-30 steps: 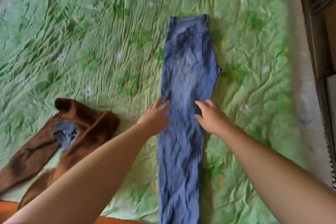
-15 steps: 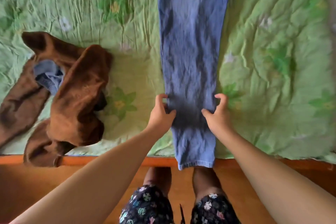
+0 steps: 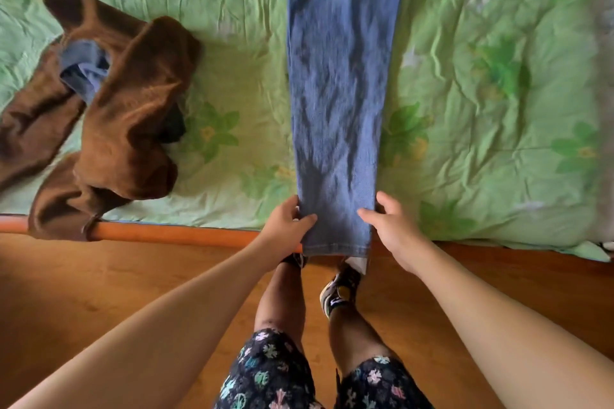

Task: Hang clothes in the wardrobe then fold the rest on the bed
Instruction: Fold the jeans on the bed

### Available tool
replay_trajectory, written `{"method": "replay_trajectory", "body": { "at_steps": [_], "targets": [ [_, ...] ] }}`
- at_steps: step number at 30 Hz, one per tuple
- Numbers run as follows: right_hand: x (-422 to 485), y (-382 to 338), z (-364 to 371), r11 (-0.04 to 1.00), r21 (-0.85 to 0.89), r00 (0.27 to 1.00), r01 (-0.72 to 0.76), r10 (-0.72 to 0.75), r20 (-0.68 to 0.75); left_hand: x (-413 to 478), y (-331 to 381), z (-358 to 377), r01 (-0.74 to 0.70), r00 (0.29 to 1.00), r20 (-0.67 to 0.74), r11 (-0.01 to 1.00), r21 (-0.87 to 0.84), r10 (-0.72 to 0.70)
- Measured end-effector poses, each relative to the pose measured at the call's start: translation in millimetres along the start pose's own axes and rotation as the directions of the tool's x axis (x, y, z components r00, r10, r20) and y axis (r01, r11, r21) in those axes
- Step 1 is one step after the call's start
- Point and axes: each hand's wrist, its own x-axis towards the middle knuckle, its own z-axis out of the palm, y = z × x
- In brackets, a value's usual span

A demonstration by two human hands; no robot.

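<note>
Blue jeans point(image 3: 342, 76), folded lengthwise leg on leg, lie stretched along the green bed cover point(image 3: 491, 109), their hem hanging over the bed's front edge. My left hand point(image 3: 287, 221) pinches the left edge of the legs just above the hem. My right hand point(image 3: 388, 226) grips the right edge at the same height, thumb on top. The waist of the jeans is out of frame at the top.
A crumpled brown garment point(image 3: 126, 103) with a blue-grey piece point(image 3: 84, 68) tucked in it lies at the left, drooping over the orange bed rail point(image 3: 172, 232). Below is wooden floor point(image 3: 99, 292), with my legs and shoes by the bed.
My hands slid down the jeans from mid-leg to just above the hem and took hold of both edges. The view tilted down toward the bed edge and floor.
</note>
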Motion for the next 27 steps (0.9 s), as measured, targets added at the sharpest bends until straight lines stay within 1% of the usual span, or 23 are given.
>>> {"method": "replay_trajectory", "body": {
  "at_steps": [2,4,6,8,9,10,11,12,13,14,15,16,17,18,19,20,21,22,23,24,25,26,27],
  "targets": [
    [-10.6,4.1,-2.4,0.999,-0.052,1.0,0.015,-0.015,0.008,-14.3,-6.1,-0.8,-0.034,0.999,0.006,0.998,-0.055,0.034],
    [-23.8,1.6,-5.4,0.994,-0.062,0.995,0.086,-0.088,-0.037,-27.5,-4.0,-3.1,-0.072,0.997,-0.021,0.993,-0.091,0.071],
    [-34.9,-5.6,-8.1,0.983,-0.104,0.987,0.151,-0.155,-0.036,-36.0,3.4,-6.0,-0.135,0.991,-0.03,0.99,-0.043,0.134],
    [-40.7,-17.8,-11.3,0.974,-0.152,0.986,0.168,-0.168,0.012,-40.8,16.1,-10.1,-0.182,0.983,-0.026,0.982,0.044,0.184],
    [-41.4,-26.4,-14.0,0.972,-0.17,0.987,0.163,-0.159,0.034,-41.7,24.6,-13.6,-0.174,0.984,-0.032,0.983,0.06,0.176],
    [-40.8,-35.8,-17.3,0.973,-0.173,0.988,0.152,-0.146,0.046,-40.7,33.9,-18.1,-0.152,0.988,-0.032,0.988,0.037,0.153],
    [-40.4,-46.1,-21.3,0.975,-0.172,0.99,0.139,-0.132,0.049,-39.1,43.9,-23.5,-0.132,0.991,-0.014,0.991,-0.005,0.132],
    [-39.7,-56.6,-26.3,0.97,-0.195,0.99,0.143,-0.138,0.042,-36.6,52.7,-30.4,-0.136,0.991,0.011,0.991,-0.01,0.136],
    [-38.7,-66.3,-31.8,0.954,-0.247,0.985,0.17,-0.168,0.031,-33.7,61.8,-38.5,-0.169,0.985,0.032,0.984,0.053,0.167],
    [-37.3,-74.3,-36.4,0.92,-0.324,0.974,0.219,-0.225,0.021,-30.5,70.2,-46.2,-0.234,0.972,0.049,0.954,0.188,0.229],
    [-35.5,-81.8,-39.5,0.868,-0.407,0.953,0.286,-0.303,0.023,-27.1,76.7,-52.5,-0.317,0.947,0.07,0.881,0.351,0.313],
    [-33.9,-89.9,-41.3,0.797,-0.485,0.918,0.36,-0.394,0.034,-23.6,82.2,-56.8,-0.388,0.912,0.081,0.785,0.483,0.401],
    [-32.9,-98.1,-41.7,0.718,-0.545,0.872,0.432,-0.487,0.051,-19.6,86.4,-59.8,-0.45,0.868,0.09,0.694,0.563,0.489],
    [-31.1,-106.2,-41.3,0.641,-0.583,0.811,0.499,-0.582,0.054,-15.4,90.1,-62.4,-0.5,0.816,0.088,0.622,0.603,0.571],
    [-27.0,-114.7,-39.9,0.6,-0.594,0.759,0.536,-0.651,0.026,-9.9,95.3,-65.9,-0.539,0.759,0.062,0.571,0.62,0.649],
    [-22.3,-125.2,-38.5,0.604,-0.572,0.73,0.555,-0.683,-0.013,-3.2,104.0,-70.4,-0.556,0.715,0.02,0.55,0.623,0.699],
    [-16.9,-139.5,-38.0,0.642,-0.523,0.73,0.561,-0.681,-0.054,4.2,116.7,-75.4,-0.575,0.682,-0.01,0.544,0.611,0.732],
    [-9.7,-156.9,-38.8,0.706,-0.439,0.757,0.555,-0.648,-0.085,12.5,134.3,-80.2,-0.608,0.663,-0.021,0.555,0.567,0.748],
    [-1.0,-177.3,-40.5,0.784,-0.323,0.803,0.53,-0.587,-0.108,23.8,156.6,-85.0,-0.645,0.675,-0.032,0.611,0.458,0.737],
    [12.7,-199.4,-43.5,0.839,-0.215,0.84,0.5,-0.53,-0.114,37.4,183.4,-89.9,-0.647,0.729,-0.043,0.708,0.284,0.683],
    [33.2,-222.0,-47.4,0.868,-0.117,0.858,0.483,-0.496,-0.136,55.3,210.5,-94.9,-0.602,0.794,-0.036,0.794,0.089,0.606],
    [57.2,-243.2,-53.0,0.886,-0.046,0.872,0.461,-0.462,-0.163,76.2,235.2,-99.0,-0.533,0.846,-0.021,0.842,-0.085,0.534],
    [81.8,-260.8,-58.0,0.905,0.014,0.894,0.424,-0.416,-0.165,98.6,254.7,-101.7,-0.447,0.888,0.005,0.865,-0.226,0.46]
  ]
}}
